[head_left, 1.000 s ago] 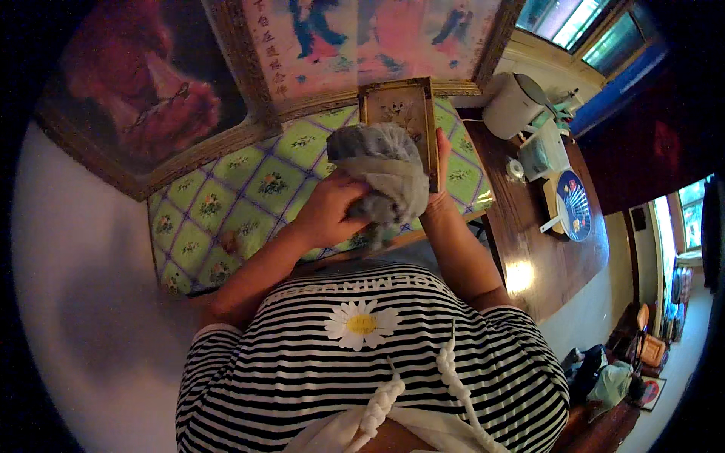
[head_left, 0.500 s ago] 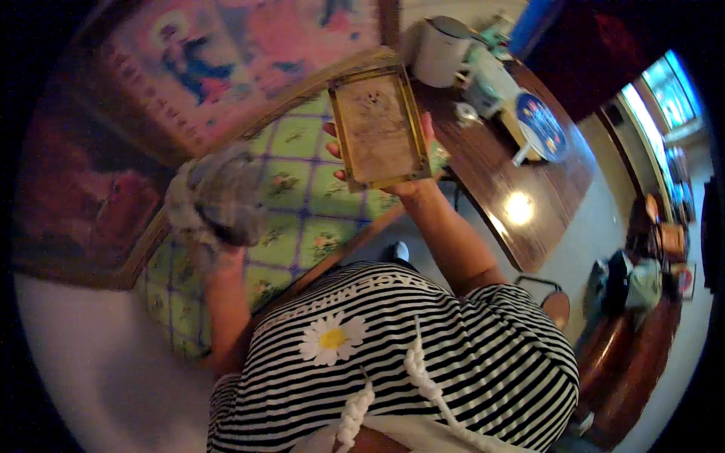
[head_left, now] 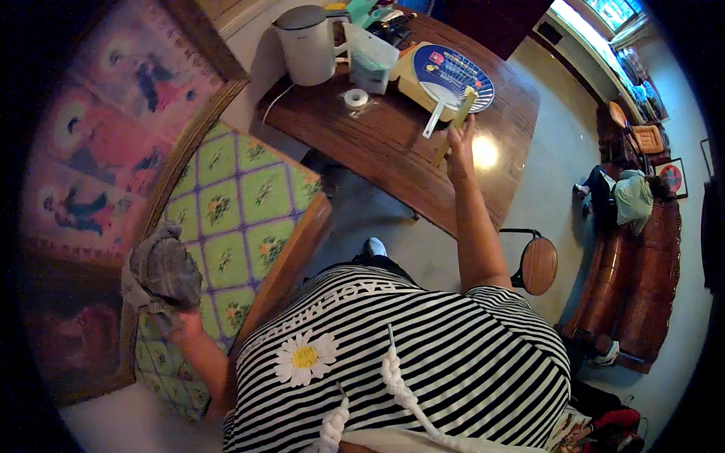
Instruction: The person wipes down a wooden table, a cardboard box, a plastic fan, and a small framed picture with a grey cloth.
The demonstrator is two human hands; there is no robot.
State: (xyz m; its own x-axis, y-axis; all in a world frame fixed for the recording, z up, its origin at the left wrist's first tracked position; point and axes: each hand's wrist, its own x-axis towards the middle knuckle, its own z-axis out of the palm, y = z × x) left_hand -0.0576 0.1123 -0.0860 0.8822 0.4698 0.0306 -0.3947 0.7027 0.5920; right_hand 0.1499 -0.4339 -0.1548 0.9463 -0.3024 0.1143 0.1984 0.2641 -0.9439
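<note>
My right hand [head_left: 459, 149] reaches out over the brown wooden table [head_left: 408, 162], its fingers closed on a gold-edged picture frame [head_left: 464, 111]. The frame is turned nearly edge-on, so its face is hidden; whether it touches the table I cannot tell. A blue and white hand fan [head_left: 453, 69] lies just beyond it on a yellowish box. To the left, my left hand [head_left: 186, 326] is wrapped in a bunched grey cloth [head_left: 165, 268], which covers most of the fingers. The cloth is over the green flowered cover [head_left: 219, 249], near a framed pink picture.
A white kettle [head_left: 306, 49], a clear plastic box [head_left: 370, 60] and a roll of white tape [head_left: 356, 99] stand on the table. A round wooden stool [head_left: 539, 266] is at its near right corner. Another person [head_left: 633, 198] sits on a brown sofa [head_left: 623, 287].
My right hand has carried the picture frame right, over the table, and turned it from face-up to edge-on. My left hand has moved left and down with the cloth. The view has swung right.
</note>
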